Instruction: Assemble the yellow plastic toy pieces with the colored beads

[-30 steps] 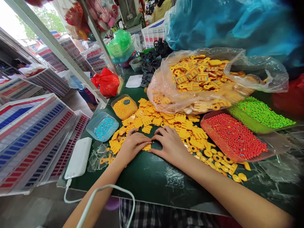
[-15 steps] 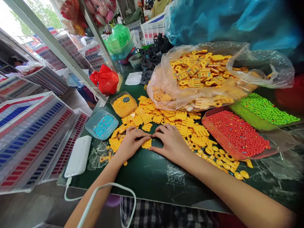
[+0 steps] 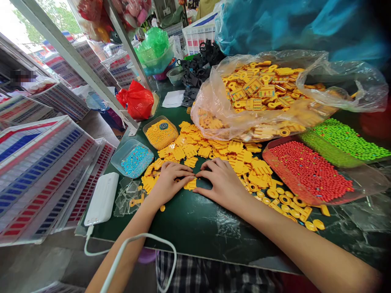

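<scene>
A small flat yellow plastic piece (image 3: 190,184) with ridges lies on the dark green tabletop between my hands. My left hand (image 3: 170,179) is closed, with thumb and forefinger together at the piece's upper edge. From the other side, my right hand (image 3: 221,180) curls in; its forefinger meets the upper right corner and its thumb the lower right. Anything tiny between the fingertips is too small to make out. Just beyond both hands spreads a heap of similar yellow pieces (image 3: 214,149). Yellow rings and round caps (image 3: 285,200) lie right of my right hand.
Tubs of blue beads (image 3: 136,159) and yellow beads (image 3: 161,133) stand at left. Trays of red beads (image 3: 308,169) and green beads (image 3: 351,136) are at right. A clear bag (image 3: 210,108) of yellow parts sits behind. A white power bank (image 3: 102,199) trails a cable across my left forearm.
The whole view has shifted slightly. Both hands keep nearly the same grip around the yellow plastic piece, which stays in place on the table.
</scene>
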`<state>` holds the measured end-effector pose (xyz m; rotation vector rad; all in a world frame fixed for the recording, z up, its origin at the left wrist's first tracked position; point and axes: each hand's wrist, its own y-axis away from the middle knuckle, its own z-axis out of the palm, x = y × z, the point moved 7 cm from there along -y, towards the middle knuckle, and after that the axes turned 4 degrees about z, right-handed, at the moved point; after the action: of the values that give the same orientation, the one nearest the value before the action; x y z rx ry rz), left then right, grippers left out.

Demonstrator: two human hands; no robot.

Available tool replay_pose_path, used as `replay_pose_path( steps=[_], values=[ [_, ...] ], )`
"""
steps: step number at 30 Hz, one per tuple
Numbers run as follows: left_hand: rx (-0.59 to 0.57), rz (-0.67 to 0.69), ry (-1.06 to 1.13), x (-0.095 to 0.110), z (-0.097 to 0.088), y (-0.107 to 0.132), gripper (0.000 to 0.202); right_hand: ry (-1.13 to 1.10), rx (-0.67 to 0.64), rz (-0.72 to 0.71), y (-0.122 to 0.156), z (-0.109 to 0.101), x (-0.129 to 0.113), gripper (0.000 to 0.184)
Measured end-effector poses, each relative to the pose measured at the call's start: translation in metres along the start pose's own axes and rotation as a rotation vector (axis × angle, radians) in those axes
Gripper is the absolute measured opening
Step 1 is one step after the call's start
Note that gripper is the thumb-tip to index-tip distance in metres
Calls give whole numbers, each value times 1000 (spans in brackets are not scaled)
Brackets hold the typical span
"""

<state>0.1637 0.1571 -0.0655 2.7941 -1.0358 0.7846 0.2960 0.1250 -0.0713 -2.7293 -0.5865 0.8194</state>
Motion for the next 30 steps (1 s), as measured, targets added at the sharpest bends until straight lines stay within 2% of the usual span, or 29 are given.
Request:
replay_pose_path(
  steps=[3,10,14,19,25,30],
  values=[
    [-15,12,-1,0,0,0,25,0,-1,-6,0,0,0,31],
    [41,-16,31,0,-6,1,27,4,-14,-1,-1,0,-1,29],
    [26,8,18,3,-5,1,30,3,-8,-10,0,0,0,30],
    [69,26,34,5,-10,2,30,9,-6,-18,0,0,-1,29],
    [-8,142,-17,8,-3,6,23,18,-7,-25,0,-1,-2,31],
    [16,125,5,5,-5,7,26,25,-14,-20,-1,-3,-3,28]
  ],
)
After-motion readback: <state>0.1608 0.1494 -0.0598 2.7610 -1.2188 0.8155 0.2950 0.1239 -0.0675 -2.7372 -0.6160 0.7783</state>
